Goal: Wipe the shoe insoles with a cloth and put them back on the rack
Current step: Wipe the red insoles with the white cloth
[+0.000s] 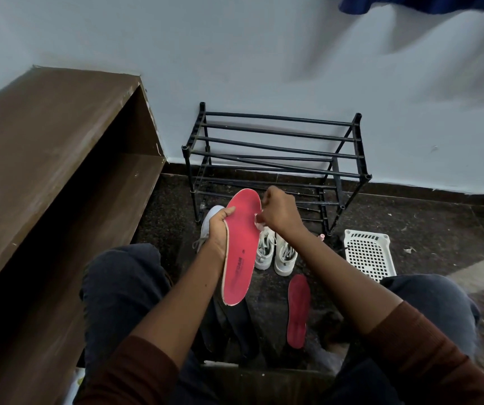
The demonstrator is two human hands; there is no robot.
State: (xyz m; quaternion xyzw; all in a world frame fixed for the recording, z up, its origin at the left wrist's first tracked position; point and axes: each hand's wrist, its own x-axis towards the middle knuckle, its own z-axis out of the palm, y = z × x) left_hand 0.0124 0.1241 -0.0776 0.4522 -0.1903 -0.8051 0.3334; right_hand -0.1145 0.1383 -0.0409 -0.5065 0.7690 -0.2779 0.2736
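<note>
Left hand (219, 229) fingers grasp the red insole (240, 252) printed "FOAM"; right hand (278, 211) fingers pinch a cloth (257, 225).

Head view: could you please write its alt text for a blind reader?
A person's left hand holds a red insole while the right hand presses a pale cloth to its edge. Below: a second insole, white shoes, a black rack.

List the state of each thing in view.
left hand, gripping the held insole's edge
right hand, pinching the cloth
cloth, against held insole
held insole, lifted, red face up
second insole, lying on floor
rack, upright by wall
white shoes, on floor
</note>
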